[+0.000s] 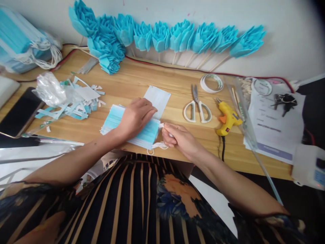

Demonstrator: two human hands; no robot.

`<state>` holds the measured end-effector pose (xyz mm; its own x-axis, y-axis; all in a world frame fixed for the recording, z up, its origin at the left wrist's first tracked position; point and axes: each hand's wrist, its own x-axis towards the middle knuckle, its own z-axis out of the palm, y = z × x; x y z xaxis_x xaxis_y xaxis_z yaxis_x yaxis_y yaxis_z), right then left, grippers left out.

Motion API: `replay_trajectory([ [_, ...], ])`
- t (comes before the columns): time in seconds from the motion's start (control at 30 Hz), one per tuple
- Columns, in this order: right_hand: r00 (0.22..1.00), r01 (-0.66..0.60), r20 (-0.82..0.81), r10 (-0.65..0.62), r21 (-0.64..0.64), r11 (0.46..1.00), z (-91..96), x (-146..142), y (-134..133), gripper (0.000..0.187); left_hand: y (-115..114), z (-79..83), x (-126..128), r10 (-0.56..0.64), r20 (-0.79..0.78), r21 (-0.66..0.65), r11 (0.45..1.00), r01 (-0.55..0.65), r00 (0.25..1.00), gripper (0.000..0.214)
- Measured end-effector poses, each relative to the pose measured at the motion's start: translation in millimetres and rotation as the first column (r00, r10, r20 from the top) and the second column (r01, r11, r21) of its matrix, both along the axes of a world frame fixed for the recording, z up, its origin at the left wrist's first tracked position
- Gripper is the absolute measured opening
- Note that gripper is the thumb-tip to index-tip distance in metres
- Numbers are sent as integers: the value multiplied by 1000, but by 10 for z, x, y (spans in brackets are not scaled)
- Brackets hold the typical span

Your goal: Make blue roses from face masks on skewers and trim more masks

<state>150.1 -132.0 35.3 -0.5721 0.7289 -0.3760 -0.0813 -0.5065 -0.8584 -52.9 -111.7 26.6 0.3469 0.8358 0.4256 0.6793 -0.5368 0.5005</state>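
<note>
Two hands are working at the near edge of the table (152, 76). The left hand (135, 117) is lying palm down on a stack of masks (111, 120), fingers bent and pressing, closed round nothing that shows. The right hand (175, 135), just beside it, is pinching a white ear loop (158, 145) at the stack's near corner, thumb and fingers clamped on the elastic and drawing it taut.

A single mask (158, 98) is lying just beyond the left fingertips. Scissors (197, 106) and a glue gun (228, 118) are lying idle to the right of the pinch, both within reach, with a tape roll (211, 83) behind them. Left of the pressing hand, cut scraps (76, 103) are piling up.

Well beyond both hands, a row of blue flowers (162, 35) on sticks is leaning against the wall, so a good share seems done. The thick stack under the palm, and another bundle of masks (20, 44) far to the left, suggest plenty is remaining.
</note>
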Motion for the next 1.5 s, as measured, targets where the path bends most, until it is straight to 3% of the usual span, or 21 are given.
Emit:
replay_trajectory([
  [0.07,1000,21,-12,-21,3,1000,-5,-26,-9,42,-163,171,30,41,187,-106,994,-21,982,38],
  [0.1,1000,24,-12,-24,7,1000,-4,-29,-17,42,-256,241,44,47,252,-233,972,14,967,38],
  [0.13,1000,22,-6,-22,17,1000,-2,-26,-26,42,-348,293,57,57,300,-399,914,71,952,40],
  [0.23,998,-31,60,27,79,996,19,-3,-69,43,-562,333,85,100,373,-761,602,242,922,45],
  [0.3,989,-84,134,64,144,986,44,12,-110,42,-632,300,99,142,390,-833,475,283,910,46],
  [0.37,965,-153,243,95,233,960,77,14,-162,41,-659,264,115,201,420,-854,417,311,885,50],
  [0.5,827,-369,556,85,424,827,139,-48,-284,36,-675,220,160,368,526,-849,290,443,767,58],
  [0.6,652,-545,758,-14,481,687,131,-150,-382,32,-679,196,180,485,541,-840,274,468,687,57],
  [0.7,497,-672,861,-102,457,583,113,-230,-463,32,-677,179,180,542,503,-863,267,429,673,52],
  [0.77,480,-712,872,-93,450,540,161,-220,-479,33,-679,173,175,565,492,-869,269,416,662,51],
  [0.83,551,-703,834,-37,488,518,281,-146,-435,32,-687,170,169,584,493,-867,275,415,645,48],
  [0.9,677,-611,736,-4,565,555,436,-39,-315,31,-698,174,164,583,488,-871,271,410,650,45],
  [0.97,783,-428,616,-85,633,645,551,38,-123,31,-708,187,162,565,473,-880,266,394,676,43],
  [1.03,803,-325,578,-145,629,707,563,36,105,28,-715,206,165,547,459,-889,271,370,700,42],
  [1.13,807,-336,589,-42,518,787,390,-120,417,27,-720,227,175,534,440,-898,280,340,722,44],
  [1.3,821,-341,571,28,450,825,68,-433,644,35,-716,208,191,526,421,-907,271,323,740,41],
  [1.43,807,-404,574,141,363,839,84,-494,636,45,-700,181,192,540,432,-902,256,348,723,36],
  [1.5,771,-476,600,212,321,819,156,-508,619,50,-695,170,192,545,446,-895,261,361,710,35],
])
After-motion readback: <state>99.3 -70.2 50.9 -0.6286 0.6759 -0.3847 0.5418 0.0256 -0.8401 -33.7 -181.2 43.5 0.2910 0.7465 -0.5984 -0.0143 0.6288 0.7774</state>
